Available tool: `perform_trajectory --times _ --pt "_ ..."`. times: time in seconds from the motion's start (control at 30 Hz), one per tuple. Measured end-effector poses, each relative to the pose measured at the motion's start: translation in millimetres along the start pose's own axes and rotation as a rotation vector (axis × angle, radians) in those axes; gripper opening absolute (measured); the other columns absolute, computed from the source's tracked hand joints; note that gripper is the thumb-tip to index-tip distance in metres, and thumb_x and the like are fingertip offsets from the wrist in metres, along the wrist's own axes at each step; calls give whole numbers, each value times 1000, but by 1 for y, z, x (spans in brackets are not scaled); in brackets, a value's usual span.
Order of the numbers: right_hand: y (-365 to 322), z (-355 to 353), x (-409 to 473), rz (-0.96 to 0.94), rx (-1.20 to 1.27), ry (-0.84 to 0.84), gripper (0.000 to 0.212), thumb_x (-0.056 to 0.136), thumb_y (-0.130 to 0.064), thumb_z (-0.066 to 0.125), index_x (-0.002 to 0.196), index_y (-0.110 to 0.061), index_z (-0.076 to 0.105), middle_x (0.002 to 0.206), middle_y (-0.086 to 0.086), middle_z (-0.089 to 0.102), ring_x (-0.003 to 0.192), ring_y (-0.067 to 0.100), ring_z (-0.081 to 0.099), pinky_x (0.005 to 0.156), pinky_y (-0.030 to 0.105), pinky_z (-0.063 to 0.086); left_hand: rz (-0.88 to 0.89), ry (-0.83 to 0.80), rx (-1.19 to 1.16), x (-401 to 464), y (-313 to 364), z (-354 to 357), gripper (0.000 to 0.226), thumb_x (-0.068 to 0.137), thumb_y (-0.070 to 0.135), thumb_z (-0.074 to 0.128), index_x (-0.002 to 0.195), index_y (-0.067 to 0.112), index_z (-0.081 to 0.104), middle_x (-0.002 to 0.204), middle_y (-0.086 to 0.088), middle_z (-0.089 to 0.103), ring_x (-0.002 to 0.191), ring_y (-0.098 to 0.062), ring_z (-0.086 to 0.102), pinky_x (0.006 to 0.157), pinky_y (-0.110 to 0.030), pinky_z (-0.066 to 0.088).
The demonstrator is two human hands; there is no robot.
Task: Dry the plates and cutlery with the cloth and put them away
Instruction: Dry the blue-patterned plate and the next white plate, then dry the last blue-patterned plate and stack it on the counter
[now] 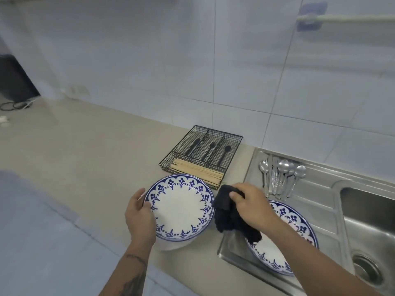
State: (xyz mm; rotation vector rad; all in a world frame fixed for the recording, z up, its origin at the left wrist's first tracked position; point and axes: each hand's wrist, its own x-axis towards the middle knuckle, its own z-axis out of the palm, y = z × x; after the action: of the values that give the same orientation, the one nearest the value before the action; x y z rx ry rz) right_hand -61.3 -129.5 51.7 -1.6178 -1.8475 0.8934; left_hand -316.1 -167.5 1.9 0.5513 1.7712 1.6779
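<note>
On the beige counter [106,159], no brand or writing readable on anything. Left hand [139,216] grips the left rim of a plate [181,207], thumb on top, fingers curled under; plate is round, white centre w/ blue floral border, face up, tilted slightly, held over the counter edge. Right hand [250,204] holds a black cloth [228,214], fingers curled round it; cloth is bunched, hangs just beside the plate's right rim, prob touching it. Second plate [299,223], same pattern, lies flat on the steel drainboard [333,214], partly under the right arm. Spoons [282,176] etc lie on the drainboard behind it, bowls toward the wall, handles toward the person. Wire cutlery tray [201,154] sits behind the held plate: black cutlery lengthwise in back compartments, chopsticks [198,170] crosswise in the front one
</note>
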Motion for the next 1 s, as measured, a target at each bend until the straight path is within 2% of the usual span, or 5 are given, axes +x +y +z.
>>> perform_trajectory --times 0.2,0.53,0.73,0.9,1.0 --pt "-4 3 11 110 50 70 20 99 -23 54 85 -26 68 83 -3 67 79 15 62 62 29 41 -16 -52 110 43 -14 -13 43 96 -7 45 124 19 65 114 -1 71 107 -26 68 98 -50 54" --pt "-10 14 23 154 5 77 18 99 -24 53 89 -29 67 85 -6 66 81 13 61 65 29 44 6 -111 250 64 -28 -16 47 92 -6 44 123 22 65 115 3 69 111 -23 64 103 -45 51" --pt "-7 17 23 177 30 68 19 99 -24 52 89 -28 68 85 -5 67 81 13 62 65 29 44 160 -131 449 66 -33 -23 50 92 -5 43 126 27 62 111 5 67 103 -19 61 90 -33 50" --pt "-8 16 23 200 88 81 21 99 -25 52 85 -28 67 82 -5 68 79 14 64 63 31 43 176 -169 513 69 -40 -26 57 92 -5 41 138 26 55 128 -3 63 119 -27 56 105 -47 48" --pt "-7 9 21 215 111 92 21 100 -25 52 86 -29 67 82 -5 69 78 14 65 63 30 44 173 -197 507 68 -44 -30 57 94 -4 40 140 27 55 130 1 64 119 -25 58 104 -42 49"
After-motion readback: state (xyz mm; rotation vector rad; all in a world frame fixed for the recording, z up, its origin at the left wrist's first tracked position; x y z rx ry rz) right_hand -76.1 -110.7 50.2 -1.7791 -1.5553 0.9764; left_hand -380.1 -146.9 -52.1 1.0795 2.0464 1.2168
